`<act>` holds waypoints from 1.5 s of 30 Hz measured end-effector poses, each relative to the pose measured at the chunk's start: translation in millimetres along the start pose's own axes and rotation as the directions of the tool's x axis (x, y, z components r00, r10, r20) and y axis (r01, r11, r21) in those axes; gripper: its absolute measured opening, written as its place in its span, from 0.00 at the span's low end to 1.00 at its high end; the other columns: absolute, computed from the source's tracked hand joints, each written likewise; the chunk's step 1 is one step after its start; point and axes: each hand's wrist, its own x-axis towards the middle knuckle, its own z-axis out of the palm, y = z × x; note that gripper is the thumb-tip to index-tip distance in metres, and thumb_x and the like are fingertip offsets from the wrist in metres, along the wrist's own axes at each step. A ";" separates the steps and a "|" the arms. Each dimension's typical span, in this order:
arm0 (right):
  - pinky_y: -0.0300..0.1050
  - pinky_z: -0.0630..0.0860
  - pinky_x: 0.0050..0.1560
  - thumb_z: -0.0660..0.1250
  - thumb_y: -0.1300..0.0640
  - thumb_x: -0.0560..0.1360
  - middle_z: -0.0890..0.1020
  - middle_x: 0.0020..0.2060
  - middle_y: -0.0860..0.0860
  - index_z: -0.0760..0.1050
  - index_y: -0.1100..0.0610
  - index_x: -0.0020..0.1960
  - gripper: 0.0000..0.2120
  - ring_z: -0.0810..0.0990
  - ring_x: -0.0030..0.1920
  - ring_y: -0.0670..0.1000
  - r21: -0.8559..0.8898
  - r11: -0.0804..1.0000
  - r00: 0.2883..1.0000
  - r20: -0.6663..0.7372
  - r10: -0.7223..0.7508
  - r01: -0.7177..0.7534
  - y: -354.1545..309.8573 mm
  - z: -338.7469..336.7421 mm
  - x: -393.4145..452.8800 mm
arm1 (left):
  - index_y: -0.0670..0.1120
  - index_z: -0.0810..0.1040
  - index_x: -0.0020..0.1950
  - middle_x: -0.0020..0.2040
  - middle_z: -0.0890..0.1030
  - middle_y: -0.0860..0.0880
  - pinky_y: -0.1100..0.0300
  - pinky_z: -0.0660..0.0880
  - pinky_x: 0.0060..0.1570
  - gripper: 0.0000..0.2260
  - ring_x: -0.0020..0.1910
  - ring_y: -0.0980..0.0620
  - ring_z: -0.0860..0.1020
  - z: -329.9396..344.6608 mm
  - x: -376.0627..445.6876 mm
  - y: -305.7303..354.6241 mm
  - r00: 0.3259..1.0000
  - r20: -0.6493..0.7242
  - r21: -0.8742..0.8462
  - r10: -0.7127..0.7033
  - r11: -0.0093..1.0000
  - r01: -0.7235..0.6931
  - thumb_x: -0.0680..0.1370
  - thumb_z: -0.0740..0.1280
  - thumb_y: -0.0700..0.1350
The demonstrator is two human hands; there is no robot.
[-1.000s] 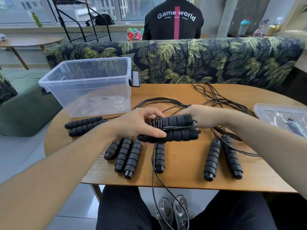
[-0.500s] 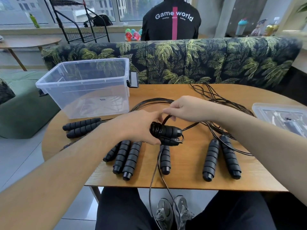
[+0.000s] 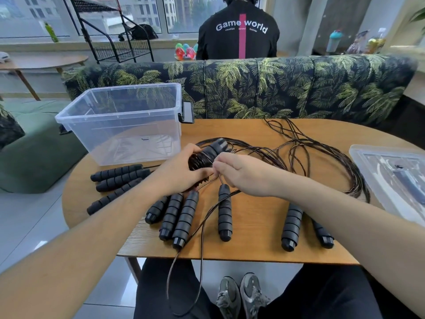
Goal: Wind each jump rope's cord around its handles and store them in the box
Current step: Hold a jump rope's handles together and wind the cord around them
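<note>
Head view. The left hand (image 3: 181, 169) grips a pair of black foam handles (image 3: 210, 153) with cord coiled around them, held above the wooden table (image 3: 253, 226) and tilted toward 1 o'clock. The right hand (image 3: 243, 176), touching it at 3 o'clock, pinches the loose cord (image 3: 202, 229), which drops over the table's near edge at 6 o'clock. The clear box (image 3: 128, 125) stands at 10 o'clock. Unwound handles (image 3: 181, 219) lie at 6 o'clock of the hands; tangled cords (image 3: 322, 157) spread at 2 o'clock.
</note>
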 end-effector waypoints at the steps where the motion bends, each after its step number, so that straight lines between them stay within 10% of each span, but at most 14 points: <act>1: 0.38 0.67 0.38 0.53 0.53 0.86 0.72 0.34 0.44 0.74 0.53 0.52 0.12 0.71 0.35 0.41 0.020 1.000 1.000 -0.015 -0.015 0.015 0.2 2.1 0.1 | 0.53 0.69 0.65 0.51 0.83 0.45 0.47 0.84 0.40 0.20 0.40 0.44 0.86 1.9 -1.7 -0.4 1.000 -0.004 -0.124 -0.019 0.992 0.019 0.77 0.73 0.52; 7: 0.37 0.69 0.38 0.53 0.51 0.86 0.73 0.30 0.46 0.73 0.52 0.45 0.14 0.71 0.29 0.41 0.151 0.988 0.999 -0.012 -0.044 0.046 13.9 14.0 -8.2 | 0.48 0.75 0.65 0.48 0.84 0.39 0.54 0.78 0.31 0.19 0.34 0.43 0.83 6.4 -11.1 2.4 0.983 -0.026 -0.584 -0.184 0.800 0.134 0.76 0.75 0.40; 16: 0.30 0.68 0.36 0.55 0.48 0.85 0.72 0.24 0.40 0.72 0.54 0.42 0.16 0.70 0.28 0.41 0.249 0.968 0.995 0.092 -0.041 0.017 39.0 20.4 -22.0 | 0.45 0.75 0.62 0.43 0.83 0.39 0.57 0.76 0.27 0.25 0.35 0.42 0.80 4.0 -32.9 0.9 0.980 0.178 -0.823 -0.089 0.533 0.198 0.68 0.79 0.44; 20: 0.32 0.69 0.38 0.55 0.44 0.83 0.72 0.26 0.40 0.72 0.55 0.41 0.19 0.70 0.29 0.41 0.201 0.978 0.995 0.068 -0.077 0.061 42.4 19.0 -22.1 | 0.38 0.76 0.61 0.43 0.81 0.38 0.58 0.74 0.26 0.29 0.33 0.43 0.78 1.0 -30.6 -3.1 0.983 0.185 -0.788 -0.016 0.595 0.158 0.73 0.71 0.60; 29: 0.35 0.72 0.41 0.57 0.47 0.83 0.75 0.36 0.40 0.75 0.52 0.46 0.13 0.72 0.37 0.40 0.193 0.973 0.988 0.068 -0.139 0.123 61.0 -0.4 -18.5 | 0.43 0.83 0.50 0.38 0.78 0.42 0.61 0.71 0.23 0.20 0.30 0.48 0.75 -9.1 -31.6 -8.8 0.941 0.317 -0.794 0.119 0.576 0.195 0.77 0.63 0.58; 34: 0.37 0.74 0.37 0.60 0.46 0.82 0.76 0.30 0.36 0.77 0.55 0.45 0.15 0.73 0.32 0.40 0.103 0.989 0.992 0.066 -0.109 0.102 60.5 -7.4 -16.4 | 0.38 0.67 0.65 0.40 0.79 0.40 0.60 0.72 0.23 0.34 0.29 0.45 0.77 -11.3 -29.5 -9.6 0.891 0.410 -0.748 0.194 0.631 0.207 0.71 0.75 0.59; 38: 0.40 0.70 0.35 0.71 0.31 0.68 0.74 0.26 0.41 0.79 0.50 0.34 0.22 0.70 0.29 0.42 0.030 0.999 1.000 -0.013 -0.022 0.023 68.8 -13.3 -7.6 | 0.45 0.70 0.57 0.43 0.79 0.35 0.57 0.76 0.22 0.31 0.29 0.41 0.80 -17.5 -27.3 -6.9 0.854 0.474 -0.693 0.214 0.689 0.212 0.65 0.81 0.57; 42: 0.51 0.75 0.40 0.69 0.38 0.66 0.77 0.28 0.45 0.75 0.48 0.31 0.15 0.72 0.32 0.48 -0.039 0.999 0.996 0.089 0.019 -0.015 67.6 -15.5 1.1 | 0.53 0.79 0.44 0.43 0.82 0.44 0.51 0.79 0.41 0.15 0.40 0.44 0.81 -21.1 -23.1 11.9 0.860 0.482 -0.379 0.168 0.925 0.032 0.67 0.79 0.58; 45: 0.35 0.69 0.36 0.72 0.46 0.75 0.75 0.28 0.40 0.73 0.46 0.33 0.15 0.70 0.30 0.41 0.040 0.999 0.992 0.123 -0.035 0.030 60.1 -20.6 3.9 | 0.56 0.80 0.44 0.47 0.84 0.48 0.53 0.80 0.49 0.11 0.45 0.50 0.83 -23.1 -20.5 26.1 0.869 0.477 -0.090 0.132 0.991 -0.101 0.71 0.78 0.59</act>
